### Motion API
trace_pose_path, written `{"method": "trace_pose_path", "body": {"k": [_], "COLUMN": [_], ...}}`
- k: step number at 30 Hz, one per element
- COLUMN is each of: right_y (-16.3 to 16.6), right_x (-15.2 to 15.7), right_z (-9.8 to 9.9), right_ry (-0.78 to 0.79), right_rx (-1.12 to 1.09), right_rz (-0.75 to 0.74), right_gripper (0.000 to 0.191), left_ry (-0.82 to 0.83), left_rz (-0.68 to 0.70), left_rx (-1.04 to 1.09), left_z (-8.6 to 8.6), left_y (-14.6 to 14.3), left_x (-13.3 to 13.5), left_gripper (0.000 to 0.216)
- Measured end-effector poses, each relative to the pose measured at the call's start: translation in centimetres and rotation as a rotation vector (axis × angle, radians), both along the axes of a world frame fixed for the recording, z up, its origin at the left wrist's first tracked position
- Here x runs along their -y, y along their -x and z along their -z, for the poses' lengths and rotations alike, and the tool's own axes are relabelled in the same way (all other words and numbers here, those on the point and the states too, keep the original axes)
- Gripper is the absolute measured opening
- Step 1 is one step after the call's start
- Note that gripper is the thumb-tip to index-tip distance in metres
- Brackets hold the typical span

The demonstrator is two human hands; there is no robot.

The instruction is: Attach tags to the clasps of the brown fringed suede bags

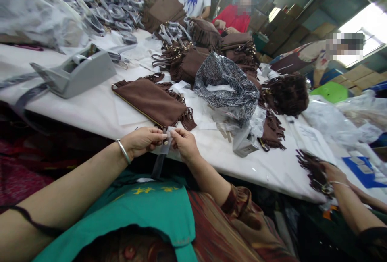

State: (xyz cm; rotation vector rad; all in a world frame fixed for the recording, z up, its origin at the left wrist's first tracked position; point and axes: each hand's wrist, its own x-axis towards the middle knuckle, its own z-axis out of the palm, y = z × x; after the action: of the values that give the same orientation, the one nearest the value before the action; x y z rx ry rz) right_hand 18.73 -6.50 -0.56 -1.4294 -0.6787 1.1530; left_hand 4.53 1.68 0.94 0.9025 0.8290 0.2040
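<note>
A brown fringed pouch (151, 98) with a zip along its near side lies flat at the table's front edge. At its near corner my left hand (145, 139) pinches the small zip pull tab (165, 131). Close beside it, my right hand (185, 143) grips a strip of clear plastic film (165, 147) between thumb and fingers. The film lies against the tab and its lower end hangs below the table edge. Both hands are nearly touching. A metal bangle (123, 151) circles my left wrist.
A grey tape dispenser (81, 70) stands at left. Wrapped straps (111, 2) are heaped behind it. Further right are a patterned plastic-lined bag (226, 82) and brown fringed bags (187, 62). A co-worker's hand (331, 175) holds a fringed piece at right; other people work across the white table (281, 173).
</note>
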Motion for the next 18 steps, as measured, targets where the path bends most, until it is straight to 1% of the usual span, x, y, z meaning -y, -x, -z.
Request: {"method": "trace_pose_path", "body": {"k": [3,6,8,11,14,18], "right_y": [-0.4,-0.7,-0.9,-1.0,-1.2,-1.2], "right_x": [0.1,0.1,0.1,0.1,0.3,0.8], "right_z": [-0.7,-1.0,-0.9,-0.5,-0.4,-0.7], "right_ry": [0.032,0.062,0.072,0.070,0.040,0.029], "right_rx": [-0.027,0.004,0.054,0.157,0.284,0.399], "right_rz": [-0.084,-0.122,-0.121,-0.066,-0.035,-0.068], "right_gripper": [0.035,0.033,0.031,0.029,0.025,0.020], "left_ry": [-0.048,-0.069,-0.073,-0.081,-0.064,0.024], "left_rz": [0.010,0.011,0.010,0.015,0.003,-0.043], "left_rx": [-0.016,-0.013,-0.016,-0.016,0.002,0.031], "left_z": [0.3,0.5,0.5,0.4,0.0,-1.4], "left_y": [0.2,0.2,0.2,0.3,0.7,0.8], "left_x": [0.0,0.1,0.2,0.0,-0.7,-1.7], "left_gripper": [0.029,0.028,0.028,0.028,0.027,0.026]}}
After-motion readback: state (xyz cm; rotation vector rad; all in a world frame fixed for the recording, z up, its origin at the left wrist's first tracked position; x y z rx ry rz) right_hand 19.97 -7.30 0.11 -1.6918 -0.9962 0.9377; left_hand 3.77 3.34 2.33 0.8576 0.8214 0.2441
